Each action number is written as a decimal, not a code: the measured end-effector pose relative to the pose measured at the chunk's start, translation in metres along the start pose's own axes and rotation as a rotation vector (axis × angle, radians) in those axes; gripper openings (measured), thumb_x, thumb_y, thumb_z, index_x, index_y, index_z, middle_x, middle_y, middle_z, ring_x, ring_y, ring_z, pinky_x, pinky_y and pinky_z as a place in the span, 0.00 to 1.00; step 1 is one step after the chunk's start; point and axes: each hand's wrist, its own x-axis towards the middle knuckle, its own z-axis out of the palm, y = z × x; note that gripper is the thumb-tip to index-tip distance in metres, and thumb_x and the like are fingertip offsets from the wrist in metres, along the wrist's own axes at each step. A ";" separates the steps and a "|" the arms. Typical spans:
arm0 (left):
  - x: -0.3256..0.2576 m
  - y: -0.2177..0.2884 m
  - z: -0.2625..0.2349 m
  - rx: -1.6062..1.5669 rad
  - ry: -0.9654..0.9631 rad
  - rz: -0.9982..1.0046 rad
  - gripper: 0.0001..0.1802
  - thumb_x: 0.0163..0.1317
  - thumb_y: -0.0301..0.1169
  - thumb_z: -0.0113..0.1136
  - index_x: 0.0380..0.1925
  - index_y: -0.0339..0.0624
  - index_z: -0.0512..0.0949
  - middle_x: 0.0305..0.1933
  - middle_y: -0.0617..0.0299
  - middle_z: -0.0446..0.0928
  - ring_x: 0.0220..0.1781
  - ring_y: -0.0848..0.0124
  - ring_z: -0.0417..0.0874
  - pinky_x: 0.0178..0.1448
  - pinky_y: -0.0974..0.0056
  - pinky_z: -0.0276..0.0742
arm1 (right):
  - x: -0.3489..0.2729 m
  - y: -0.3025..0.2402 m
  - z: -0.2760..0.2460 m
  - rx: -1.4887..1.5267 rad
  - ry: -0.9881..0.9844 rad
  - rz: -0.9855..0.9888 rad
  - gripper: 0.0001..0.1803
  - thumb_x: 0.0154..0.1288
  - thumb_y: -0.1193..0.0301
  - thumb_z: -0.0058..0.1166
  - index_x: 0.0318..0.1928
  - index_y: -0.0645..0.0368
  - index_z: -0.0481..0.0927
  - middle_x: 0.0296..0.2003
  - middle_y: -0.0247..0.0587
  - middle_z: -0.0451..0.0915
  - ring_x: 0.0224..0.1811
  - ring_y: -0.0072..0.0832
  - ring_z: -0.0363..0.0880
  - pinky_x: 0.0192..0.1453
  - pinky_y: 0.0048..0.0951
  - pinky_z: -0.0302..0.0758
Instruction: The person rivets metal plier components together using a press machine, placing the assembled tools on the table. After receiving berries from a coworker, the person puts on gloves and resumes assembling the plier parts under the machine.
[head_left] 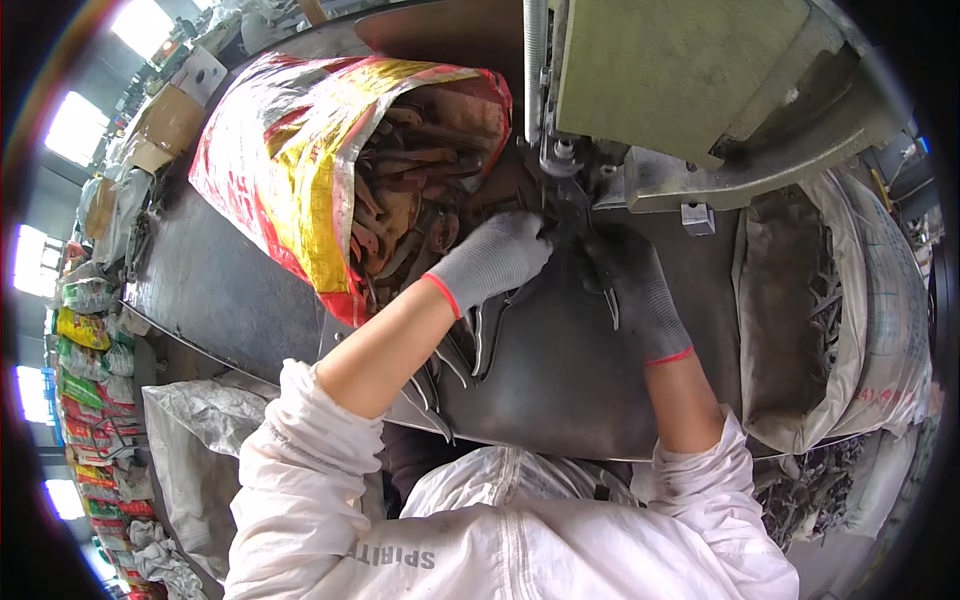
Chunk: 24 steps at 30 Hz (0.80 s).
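My left hand (pixel 500 258), in a grey knit glove with a red cuff, is closed beside the machine's tooling (pixel 568 195); whatever its fingers hold is hidden. My right hand (pixel 638 285), in a darker, sooty glove, is at the other side of the tooling. Below its fingers sticks out a slim curved metal part (pixel 613 308), which it appears to grip; the fingertips are lost in shadow. Several curved metal handle pieces (pixel 485 335) lie under my left wrist at the table's near side. An open red and yellow woven sack (pixel 320 190) lies left of my hands, full of rusty, flat metal parts (pixel 415 190).
The heavy green-grey machine head (pixel 670 80) overhangs the dark metal table (pixel 560 390). At right stands an open whitish sack (pixel 885 300) with metal pieces inside. A pale sack (pixel 200 470) hangs at the lower left. Cardboard boxes (pixel 175 115) and stacked coloured sacks (pixel 95 400) line the far left.
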 end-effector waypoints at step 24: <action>-0.065 -0.141 0.075 -0.424 0.273 -0.722 0.28 0.56 0.30 0.52 0.60 0.55 0.66 0.52 0.46 0.74 0.57 0.53 0.72 0.61 0.57 0.67 | -0.024 0.015 0.000 0.108 0.059 -0.074 0.16 0.63 0.75 0.51 0.50 0.68 0.73 0.39 0.40 0.78 0.39 0.22 0.77 0.42 0.23 0.73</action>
